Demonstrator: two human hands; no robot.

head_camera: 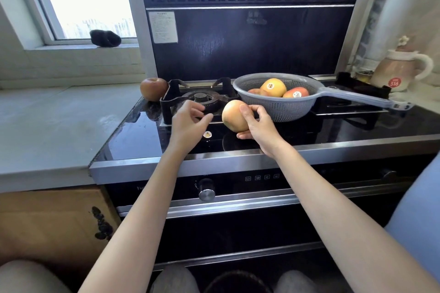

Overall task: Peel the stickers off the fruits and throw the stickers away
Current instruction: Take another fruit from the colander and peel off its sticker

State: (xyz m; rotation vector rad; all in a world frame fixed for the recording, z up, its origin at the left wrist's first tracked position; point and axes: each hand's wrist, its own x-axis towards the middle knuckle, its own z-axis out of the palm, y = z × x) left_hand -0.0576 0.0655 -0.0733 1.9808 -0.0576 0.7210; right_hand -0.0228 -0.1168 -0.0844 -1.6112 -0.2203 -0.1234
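1. The pale yellow fruit (234,115) is held in the air above the black glass stove top (333,131), in front of the colander. No sticker is visible on the side that faces the camera.
2. The right hand (258,126) grips this fruit from its right side; the thumb lies on top and the fingers curl under it.
3. The left hand (189,121) is just left of the fruit and does not touch it. Its fingers are loosely bent and a little apart, and hold nothing visible.
4. A small round sticker (207,134) lies on the glass, below the left hand.
5. The grey colander (281,107) stands behind on the stove. It holds more fruits, and two of them (273,87) (296,93) show a sticker.
6. A dark red apple (153,89) rests at the left edge of the stove, beside the burner grate (171,100).
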